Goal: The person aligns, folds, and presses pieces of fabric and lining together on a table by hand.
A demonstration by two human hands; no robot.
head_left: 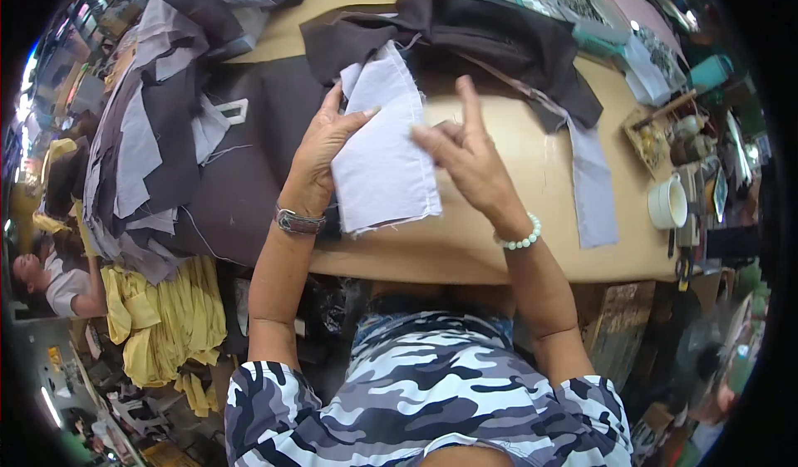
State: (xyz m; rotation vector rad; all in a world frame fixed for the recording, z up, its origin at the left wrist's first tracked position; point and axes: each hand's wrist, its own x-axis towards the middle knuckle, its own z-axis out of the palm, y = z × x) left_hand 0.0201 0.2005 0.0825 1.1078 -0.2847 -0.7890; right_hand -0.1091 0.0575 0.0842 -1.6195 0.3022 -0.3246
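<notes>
— How far along am I?

— Early, I'd judge: the stack (pixel 145 135) on the table (pixel 515 243) looks unsorted. My left hand (pixel 320 159) pinches the grey piece (pixel 386 155) above the table's near edge; my right hand (pixel 465 155), fingers spread, touches its edge.

Centre: a pale grey rectangular cloth piece (pixel 384 151) lies between the left hand (pixel 320 155) and right hand (pixel 465 155), above the tan wooden table (pixel 515 251).
Left: stacked grey and dark fabric cut pieces (pixel 150 135).
Far: crumpled black fabric (pixel 490 39).
Right: white ceramic cup (pixel 667 204).
</notes>
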